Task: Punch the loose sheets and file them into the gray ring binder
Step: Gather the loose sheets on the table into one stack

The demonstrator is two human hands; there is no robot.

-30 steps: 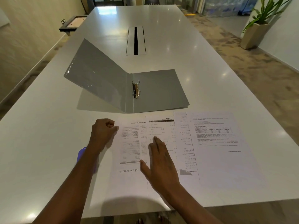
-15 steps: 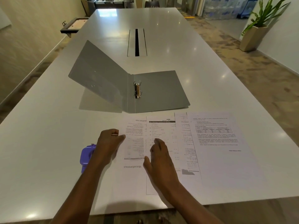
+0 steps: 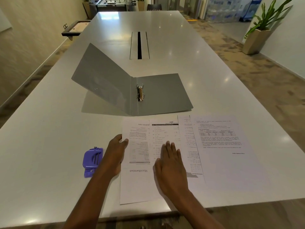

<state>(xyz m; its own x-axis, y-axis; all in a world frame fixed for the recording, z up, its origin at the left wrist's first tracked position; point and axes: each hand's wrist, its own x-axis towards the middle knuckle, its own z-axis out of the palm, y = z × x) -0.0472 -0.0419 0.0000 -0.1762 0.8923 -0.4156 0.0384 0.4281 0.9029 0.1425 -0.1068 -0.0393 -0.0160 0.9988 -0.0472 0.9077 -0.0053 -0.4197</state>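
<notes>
The gray ring binder lies open on the white table, its left cover propped up and its metal rings in the middle. In front of it several printed loose sheets lie fanned and overlapping. My left hand pinches the left edge of the leftmost sheet, thumb on top of the paper. My right hand rests flat, fingers together, on the overlapping sheets. A purple hole punch sits just left of my left wrist.
A cable slot runs along the table's centre behind the binder. The table's near edge is close below the sheets. A small wall shelf is at far left, a potted plant on the floor at right.
My left hand opened from a fist and slid back toward me along the leftmost sheet's edge, taking hold of it. The purple punch has come into sight. My right hand has barely shifted.
</notes>
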